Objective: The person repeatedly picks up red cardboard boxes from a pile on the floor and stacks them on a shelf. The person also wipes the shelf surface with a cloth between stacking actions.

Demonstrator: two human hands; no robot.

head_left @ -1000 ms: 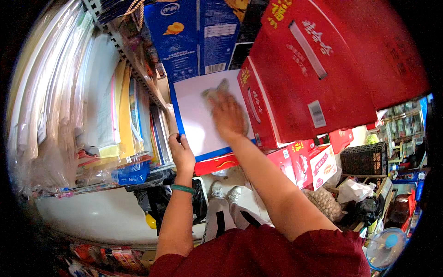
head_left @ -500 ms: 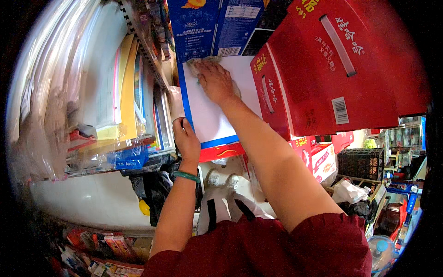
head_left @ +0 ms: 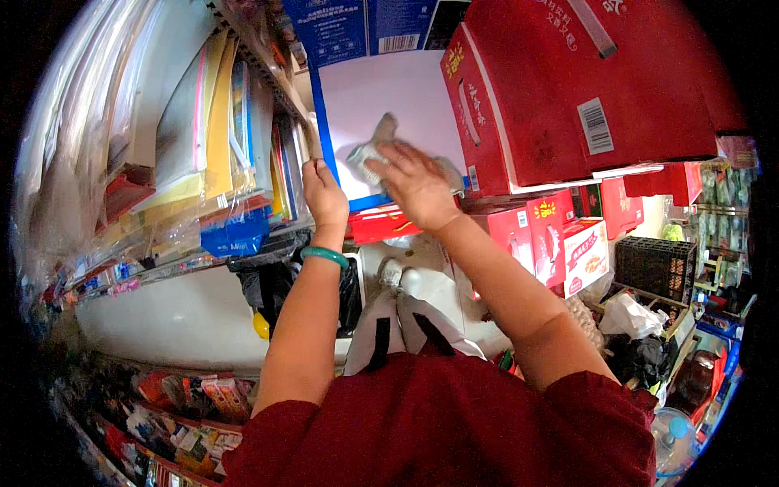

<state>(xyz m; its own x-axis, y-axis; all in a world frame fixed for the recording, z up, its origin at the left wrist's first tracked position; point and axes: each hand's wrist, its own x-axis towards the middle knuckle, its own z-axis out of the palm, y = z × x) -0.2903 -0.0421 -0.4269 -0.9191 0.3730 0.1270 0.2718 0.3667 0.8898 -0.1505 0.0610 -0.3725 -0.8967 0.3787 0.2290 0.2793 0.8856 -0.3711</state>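
A flat white surface (head_left: 381,85) with blue edges lies in front of me, the top of what looks like a carton. My right hand (head_left: 418,191) presses a crumpled greyish cloth (head_left: 383,134) onto its near part, fingers spread over the cloth. At the left near corner, my left hand (head_left: 326,199) is closed on the blue edge (head_left: 329,154); some of its fingers are hidden. A green bangle (head_left: 324,256) circles my left wrist.
Red gift cartons (head_left: 560,89) stand close on the right. A blue carton (head_left: 349,28) rises behind the white surface. Left is a shelf of paper sheets and folders (head_left: 215,122). A black crate (head_left: 656,268) and a white plastic bag (head_left: 631,316) lie lower right.
My right hand has drawn the cloth from the far left of the white surface toward me and slightly right. My left hand keeps its place at the edge. The view has shifted somewhat.
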